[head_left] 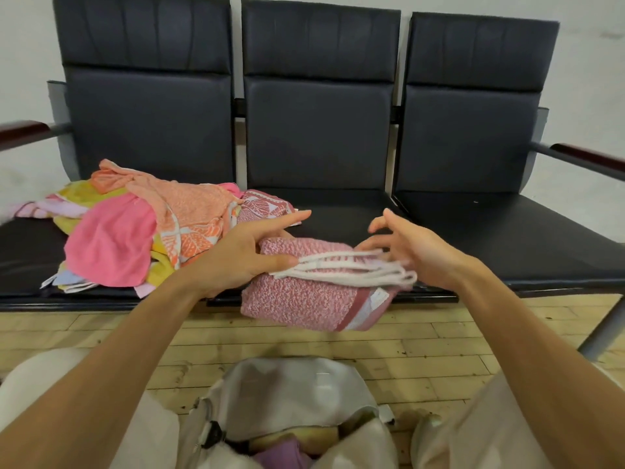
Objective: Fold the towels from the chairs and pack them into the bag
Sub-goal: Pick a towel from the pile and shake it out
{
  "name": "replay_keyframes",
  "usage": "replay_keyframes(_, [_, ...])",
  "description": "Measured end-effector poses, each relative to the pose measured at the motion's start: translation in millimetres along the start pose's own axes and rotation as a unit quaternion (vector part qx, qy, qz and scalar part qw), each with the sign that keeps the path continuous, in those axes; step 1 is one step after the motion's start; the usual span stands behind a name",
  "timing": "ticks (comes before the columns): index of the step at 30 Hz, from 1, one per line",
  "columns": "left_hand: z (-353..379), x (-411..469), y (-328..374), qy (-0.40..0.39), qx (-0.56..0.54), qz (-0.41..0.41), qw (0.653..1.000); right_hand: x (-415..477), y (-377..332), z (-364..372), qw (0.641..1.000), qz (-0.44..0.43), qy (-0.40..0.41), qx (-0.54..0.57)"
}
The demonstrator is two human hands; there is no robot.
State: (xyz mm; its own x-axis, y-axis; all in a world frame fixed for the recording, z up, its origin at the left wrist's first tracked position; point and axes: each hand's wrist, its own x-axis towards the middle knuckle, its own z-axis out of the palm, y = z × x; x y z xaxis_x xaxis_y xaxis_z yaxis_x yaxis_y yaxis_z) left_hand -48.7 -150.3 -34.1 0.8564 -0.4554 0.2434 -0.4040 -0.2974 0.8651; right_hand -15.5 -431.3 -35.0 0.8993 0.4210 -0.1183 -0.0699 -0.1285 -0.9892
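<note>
Left hand pinches the folded pink towel at its side, right hand spread loose over the white edges, just beyond the open bag. Square those layers, I'd say, then lower it flat.

Soft, even indoor light, fairly bright — a faint sheen lies on the dark chair seats. Motion blur smears the fingers of the right hand and the white edges of the pink towel. Wide-angle distortion bends the armrests at both sides; the bag below looks soft.
</note>
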Motion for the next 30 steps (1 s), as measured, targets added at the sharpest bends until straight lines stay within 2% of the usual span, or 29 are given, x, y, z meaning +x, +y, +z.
replay_keyframes(2, [1,-1,1,-0.028,0.086,0.032,0.995,3,2,4,0.992,0.032,-0.062,-0.101])
replay_keyframes(5, [9,0,-1,-0.039,0.147,0.056,0.987,8,5,23,0.946,0.011,-0.143,-0.291])
replay_keyframes(6, [10,1,-1,-0.029,0.148,0.058,0.987,10,5,29,0.930,0.018,-0.171,-0.326])
replay_keyframes(8, [9,3,-3,-0.003,0.149,0.060,0.987,13,6,36,0.923,0.043,-0.195,-0.329])
replay_keyframes(13, [9,4,-8,0.037,0.155,0.052,0.986,18,7,36,0.929,-0.018,-0.146,-0.341])
replay_keyframes(15, [9,4,-8,0.041,0.145,-0.004,0.989,16,5,32,0.921,-0.048,-0.138,-0.360])
replay_keyframes(18, [9,3,-10,-0.031,0.050,-0.085,0.995,8,1,29,0.916,-0.080,-0.135,-0.370])
replay_keyframes(20, [14,3,-10,-0.074,0.017,-0.079,0.994,2,-1,26,0.916,-0.096,-0.126,-0.368])
replay_keyframes(23, [20,4,-14,-0.092,0.023,-0.074,0.993,-1,1,20,0.917,-0.098,-0.108,-0.371])
replay_keyframes(25, [24,4,-17,-0.102,0.033,-0.064,0.992,0,5,17,0.904,-0.098,-0.087,-0.408])
replay_keyframes(28, [31,4,-19,-0.084,0.021,-0.031,0.996,4,11,14,0.865,-0.112,-0.043,-0.487])
replay_keyframes(30, [33,5,-19,-0.060,-0.019,-0.013,0.998,6,15,13,0.836,-0.160,-0.008,-0.524])
